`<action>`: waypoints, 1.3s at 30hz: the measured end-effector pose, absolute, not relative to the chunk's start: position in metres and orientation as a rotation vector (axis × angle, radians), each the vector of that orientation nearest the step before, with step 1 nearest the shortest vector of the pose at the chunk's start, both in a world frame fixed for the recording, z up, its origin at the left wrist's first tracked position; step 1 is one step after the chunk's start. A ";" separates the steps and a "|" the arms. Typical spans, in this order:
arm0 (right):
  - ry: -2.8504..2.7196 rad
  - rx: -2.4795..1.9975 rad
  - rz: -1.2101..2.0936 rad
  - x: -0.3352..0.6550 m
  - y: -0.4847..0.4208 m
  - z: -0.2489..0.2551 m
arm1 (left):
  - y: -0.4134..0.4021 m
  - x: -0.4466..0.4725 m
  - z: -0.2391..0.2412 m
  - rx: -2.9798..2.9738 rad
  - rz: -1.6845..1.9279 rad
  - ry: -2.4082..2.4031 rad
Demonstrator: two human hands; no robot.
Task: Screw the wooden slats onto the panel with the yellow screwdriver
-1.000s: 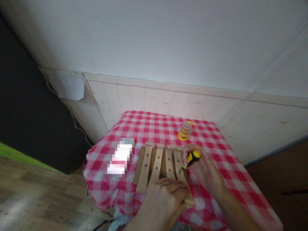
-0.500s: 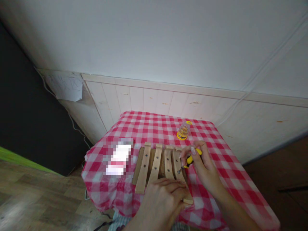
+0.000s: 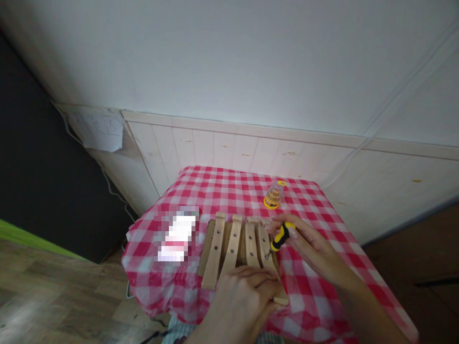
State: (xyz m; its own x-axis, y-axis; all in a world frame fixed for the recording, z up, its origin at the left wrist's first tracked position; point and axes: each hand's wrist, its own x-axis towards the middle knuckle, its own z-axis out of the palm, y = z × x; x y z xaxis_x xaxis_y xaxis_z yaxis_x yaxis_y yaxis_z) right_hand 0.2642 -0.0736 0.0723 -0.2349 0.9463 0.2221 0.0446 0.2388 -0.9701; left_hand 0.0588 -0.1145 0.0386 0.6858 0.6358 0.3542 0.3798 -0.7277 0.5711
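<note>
A yellow-and-black screwdriver (image 3: pixel 281 237) slants down to a screw (image 3: pixel 267 256) in the rightmost of several pale wooden slats (image 3: pixel 265 239). My right hand (image 3: pixel 304 236) is closed round its handle, with the fingers toward the top. The slats lie side by side over a darker wooden base (image 3: pixel 205 260), and most show two screws each. Across the near ends of the right-hand slats lies my left hand (image 3: pixel 247 291), fingers together and bent over the wood, gripping it. The hand hides part of those slats, and its thumb is mostly out of sight.
A clear bit case (image 3: pixel 274 194) with yellow ends stands behind the slats. Left of them lies a blurred-out, bright rectangular thing (image 3: pixel 177 236). All rest on a red-and-white checked tablecloth (image 3: pixel 222 191). The table meets a panelled wall (image 3: pixel 215 148); a dark panel (image 3: pixel 43 167) stands at left.
My right hand has turned at the wrist and its fingers have shifted on the handle, so the screwdriver stands a little steeper. The left hand and slats have stayed almost still.
</note>
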 end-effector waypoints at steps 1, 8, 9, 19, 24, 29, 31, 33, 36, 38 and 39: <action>-1.590 -0.982 1.116 0.266 -0.073 0.073 | -0.114 0.059 0.039 2.435 0.748 0.786; -1.706 -1.214 0.298 0.257 -0.071 0.073 | -0.114 0.062 0.039 2.449 0.739 0.799; -1.739 -1.249 0.127 0.257 -0.071 0.074 | -0.114 0.062 0.039 2.451 0.736 0.799; -2.033 -1.241 -0.159 0.255 -0.074 0.087 | -0.113 0.063 0.042 2.448 0.721 0.819; -2.015 -1.120 0.417 0.261 -0.079 0.091 | -0.114 0.062 0.042 2.475 0.714 0.813; -2.069 -1.137 0.448 0.261 -0.076 0.095 | -0.115 0.062 0.041 2.436 0.750 0.815; -2.049 -1.179 0.306 0.259 -0.075 0.092 | -0.115 0.062 0.040 2.426 0.768 0.810; -2.021 -1.239 0.082 0.258 -0.073 0.088 | -0.115 0.062 0.039 2.419 0.788 0.800; -1.992 -1.303 -0.234 0.255 -0.073 0.083 | -0.115 0.062 0.038 2.408 0.809 0.794; -1.978 -1.339 -0.250 0.253 -0.073 0.084 | -0.115 0.062 0.037 2.406 0.812 0.792; -1.974 -1.345 -0.172 0.252 -0.073 0.084 | -0.115 0.062 0.037 2.406 0.813 0.791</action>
State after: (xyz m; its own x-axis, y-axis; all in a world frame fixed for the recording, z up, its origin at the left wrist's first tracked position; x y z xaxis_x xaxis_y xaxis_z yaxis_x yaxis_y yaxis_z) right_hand 0.2523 -0.0729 0.0842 -0.1870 0.7539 0.6298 0.8516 0.4440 -0.2787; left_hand 0.0620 -0.1148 0.0373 0.6571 0.6489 0.3836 0.3658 -0.7195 0.5904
